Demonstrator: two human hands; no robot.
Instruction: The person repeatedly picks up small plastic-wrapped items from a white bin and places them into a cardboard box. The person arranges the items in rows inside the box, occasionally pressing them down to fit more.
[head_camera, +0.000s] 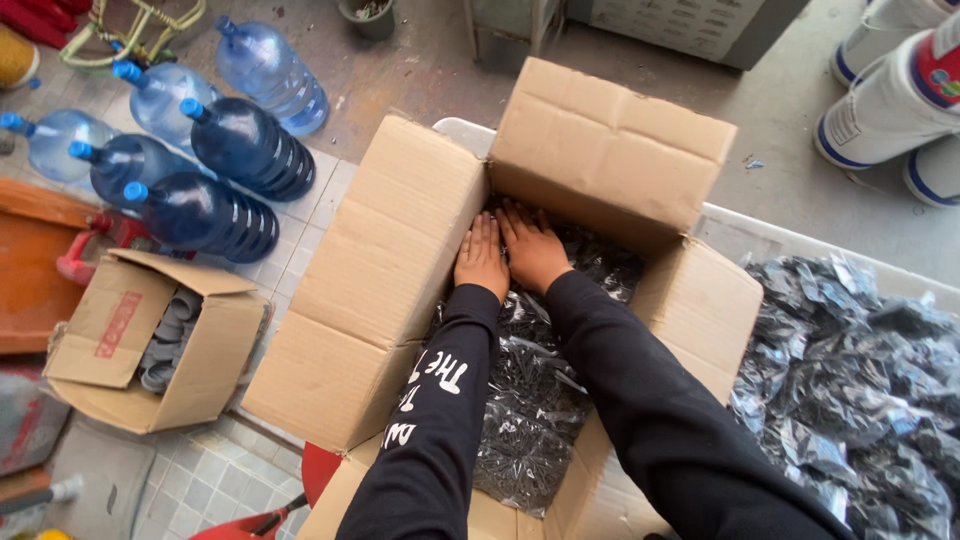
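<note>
Both hands are deep inside a big cardboard box with its flaps standing open. The left hand and the right hand lie flat, side by side and almost touching, with fingers stretched out and open, so neither grip is holding anything. They press down on the small clear bags of black parts that fill the box. The fingertips are close to the far wall of the box, under the tall back flap, so there is little room ahead. The side flaps lean out, leaving room left and right. The box sits on a white tabletop. More bags lie in a pile just right of the box. On the floor to the left stand blue water bottles and a smaller open box.
</note>
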